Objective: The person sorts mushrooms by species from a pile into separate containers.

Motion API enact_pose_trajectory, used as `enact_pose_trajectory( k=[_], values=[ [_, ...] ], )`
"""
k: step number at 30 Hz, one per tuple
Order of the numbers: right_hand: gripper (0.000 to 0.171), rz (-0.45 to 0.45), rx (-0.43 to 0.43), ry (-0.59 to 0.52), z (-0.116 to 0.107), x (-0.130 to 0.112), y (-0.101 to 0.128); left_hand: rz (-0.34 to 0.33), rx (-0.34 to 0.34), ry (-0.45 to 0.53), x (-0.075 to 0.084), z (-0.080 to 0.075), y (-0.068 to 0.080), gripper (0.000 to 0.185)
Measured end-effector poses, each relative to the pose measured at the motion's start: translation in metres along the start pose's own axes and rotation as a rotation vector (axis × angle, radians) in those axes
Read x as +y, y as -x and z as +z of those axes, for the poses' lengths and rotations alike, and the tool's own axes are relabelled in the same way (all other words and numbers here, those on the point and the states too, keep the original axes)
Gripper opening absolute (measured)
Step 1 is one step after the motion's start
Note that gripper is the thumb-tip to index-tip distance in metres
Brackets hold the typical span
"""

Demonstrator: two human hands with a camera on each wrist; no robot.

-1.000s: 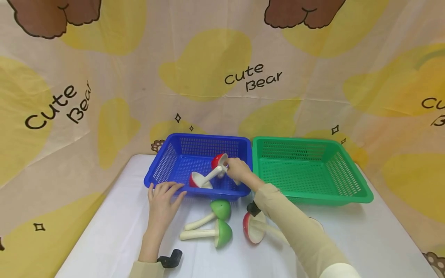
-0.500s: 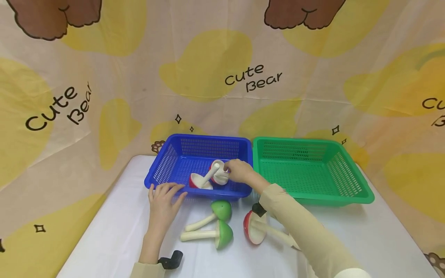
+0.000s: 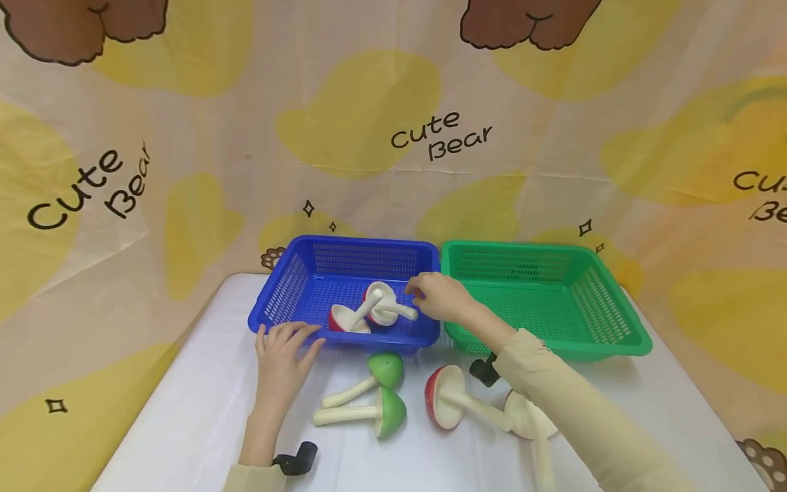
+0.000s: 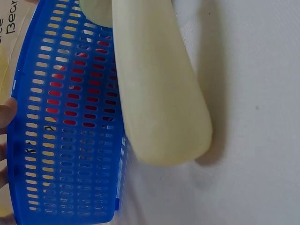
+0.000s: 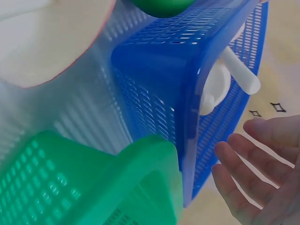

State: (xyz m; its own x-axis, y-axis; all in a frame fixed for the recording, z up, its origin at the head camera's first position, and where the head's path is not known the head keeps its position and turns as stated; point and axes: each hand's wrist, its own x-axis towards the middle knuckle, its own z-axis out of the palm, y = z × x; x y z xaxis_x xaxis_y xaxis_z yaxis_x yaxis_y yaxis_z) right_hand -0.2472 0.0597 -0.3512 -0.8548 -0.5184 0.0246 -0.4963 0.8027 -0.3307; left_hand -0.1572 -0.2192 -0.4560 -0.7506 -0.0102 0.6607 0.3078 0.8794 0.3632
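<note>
My right hand is above the right end of the blue basket, holding nothing. In the right wrist view its fingers are spread and loosely bent. Inside the basket lie two toy mushrooms with red caps: one mushroom just left of that hand, the other mushroom near the front wall. My left hand rests its fingers on the basket's front rim at the left. Two green-capped toy mushrooms lie on the table in front of the basket.
A green basket stands right beside the blue one. In front of it a red-capped toy mushroom lies on the white table, with another toy mushroom partly behind my right sleeve. A printed cloth hangs behind.
My right hand has let go of the red-capped mushroom, which now lies in the blue basket with its stem rightward. The hand has drawn back to the right. The left hand keeps its place.
</note>
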Motion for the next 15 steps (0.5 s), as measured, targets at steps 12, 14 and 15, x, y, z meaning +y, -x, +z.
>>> enact_pose_trajectory(
  k=[12, 14, 15],
  values=[
    [0.02, -0.051, 0.082, 0.005, -0.019, -0.007, 0.038, -0.001, 0.0, -0.001, 0.0, -0.002, 0.0, 0.024],
    [0.02, -0.068, 0.095, -0.009, -0.022, -0.008, 0.046, -0.001, -0.002, 0.003, 0.0, -0.001, 0.0, 0.024],
    [0.019, -0.081, 0.103, -0.011, -0.022, -0.007, 0.05, -0.001, -0.003, 0.004, 0.001, -0.001, 0.0, 0.023]
  ],
)
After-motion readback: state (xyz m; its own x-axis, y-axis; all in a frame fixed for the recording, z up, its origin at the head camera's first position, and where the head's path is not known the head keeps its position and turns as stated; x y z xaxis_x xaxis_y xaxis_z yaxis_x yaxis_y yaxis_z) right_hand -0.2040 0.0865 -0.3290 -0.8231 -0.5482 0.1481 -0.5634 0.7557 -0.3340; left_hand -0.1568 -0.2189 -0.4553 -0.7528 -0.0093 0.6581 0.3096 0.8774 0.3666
